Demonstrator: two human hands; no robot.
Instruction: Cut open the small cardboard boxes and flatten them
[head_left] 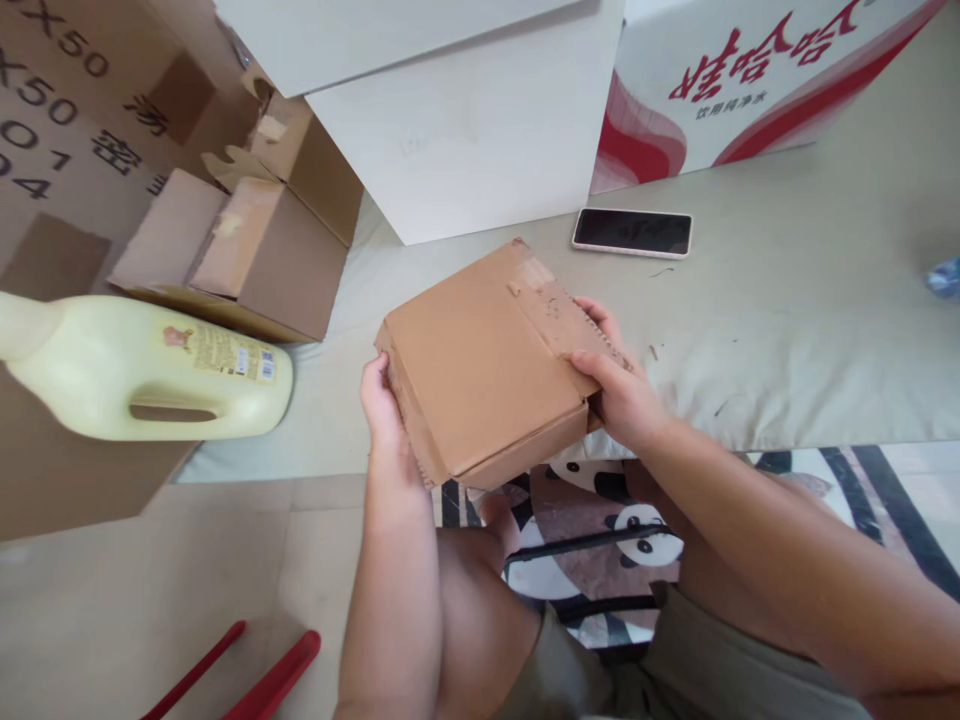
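Observation:
A flat brown cardboard box point(480, 360) is held between my two hands, tilted over the front edge of the cloth-covered surface. My left hand point(381, 400) grips its left side, with the thumb at the upper left edge and the other fingers hidden. On the right, my right hand point(619, 390) is closed on the flap side, its thumb on top and fingers around the far edge. Torn paper marks and a strip of tape show on the box's right flap. Beyond it a phone point(632, 233) lies screen up on the cloth.
A pale yellow jug-shaped bottle point(225, 375) lies at the left, near open cardboard boxes point(277, 240). White boxes point(480, 140) and a red-and-white carton point(720, 90) stand at the back of the cloth point(787, 330). Red bars point(277, 670) show at lower left; a panda-print mat point(585, 540) lies below.

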